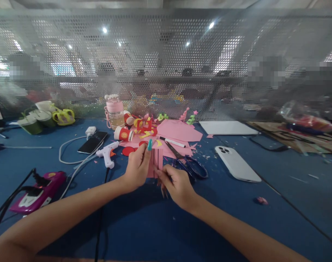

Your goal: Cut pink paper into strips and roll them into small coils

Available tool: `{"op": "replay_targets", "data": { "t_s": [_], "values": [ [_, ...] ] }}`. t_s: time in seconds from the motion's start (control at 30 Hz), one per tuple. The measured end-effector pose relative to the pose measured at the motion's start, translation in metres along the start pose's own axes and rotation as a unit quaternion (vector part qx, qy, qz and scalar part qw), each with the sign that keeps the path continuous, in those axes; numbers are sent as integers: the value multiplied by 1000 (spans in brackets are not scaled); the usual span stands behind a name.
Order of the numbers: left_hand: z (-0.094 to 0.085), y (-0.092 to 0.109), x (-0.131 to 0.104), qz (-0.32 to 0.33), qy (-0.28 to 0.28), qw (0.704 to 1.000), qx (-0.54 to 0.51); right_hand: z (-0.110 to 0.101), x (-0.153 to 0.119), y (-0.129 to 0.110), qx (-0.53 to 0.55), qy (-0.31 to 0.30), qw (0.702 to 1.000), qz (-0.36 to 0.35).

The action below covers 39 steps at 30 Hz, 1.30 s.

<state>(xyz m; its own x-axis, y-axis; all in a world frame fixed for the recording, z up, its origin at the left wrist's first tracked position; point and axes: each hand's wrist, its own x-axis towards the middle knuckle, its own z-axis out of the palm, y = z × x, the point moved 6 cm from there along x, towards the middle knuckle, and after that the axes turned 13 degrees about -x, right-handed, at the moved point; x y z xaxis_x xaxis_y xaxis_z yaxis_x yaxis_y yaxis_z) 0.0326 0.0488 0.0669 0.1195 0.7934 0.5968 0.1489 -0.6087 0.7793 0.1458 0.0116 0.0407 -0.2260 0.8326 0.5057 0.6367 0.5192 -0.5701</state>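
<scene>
Between my two hands is a small pink paper piece [156, 160] with dark lines running down it, held up above the blue table. My left hand [138, 165] pinches its left side, the thumb with a turquoise nail pointing up. At its lower right edge, my right hand [176, 182] grips it between thumb and fingers. Just behind my right hand lie blue-handled scissors [194, 166], blades pointing away. A black-and-white marker [172, 142] rests on pink paper sheets [179, 130] beyond the hands.
Left of my hands are a white glue gun [108, 154], a dark phone [93, 142] with a cable, and a purple power strip [39, 192]. A pink bottle [115, 112] and a red paper cup [123, 134] stand farther back. A white phone [237, 163] lies right.
</scene>
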Motion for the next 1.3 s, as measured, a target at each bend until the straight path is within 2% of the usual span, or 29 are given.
{"op": "replay_targets", "data": {
  "t_s": [0.2,0.37,0.47,0.53,0.63,0.67,0.73,0.8,0.9,1.13,1.3],
  "values": [
    [-1,4,-2,5,20,999,47,2,0,0,9,4,1000,14],
    [-2,7,-1,34,19,997,64,2,0,4,17,-20,1000,7],
    [-10,10,4,57,33,996,62,-7,5,12,-90,-16,996,20],
    [-18,11,9,68,52,994,63,-17,10,23,-259,-5,963,73],
    [-31,14,19,70,80,992,68,-33,13,44,-478,-17,858,187],
    [-35,15,22,70,91,991,70,-35,13,51,-505,-45,835,215],
    [-42,18,26,72,115,988,75,-34,11,63,-509,-115,815,250],
    [-48,20,29,79,135,985,76,-31,11,72,-481,-167,821,259],
    [-52,23,31,87,146,983,65,-29,11,81,-424,-195,841,274],
    [-56,33,30,158,164,972,59,-26,13,98,-333,-198,877,284],
    [-57,30,30,148,168,973,63,-28,18,95,-264,-154,908,287]
  ]
}}
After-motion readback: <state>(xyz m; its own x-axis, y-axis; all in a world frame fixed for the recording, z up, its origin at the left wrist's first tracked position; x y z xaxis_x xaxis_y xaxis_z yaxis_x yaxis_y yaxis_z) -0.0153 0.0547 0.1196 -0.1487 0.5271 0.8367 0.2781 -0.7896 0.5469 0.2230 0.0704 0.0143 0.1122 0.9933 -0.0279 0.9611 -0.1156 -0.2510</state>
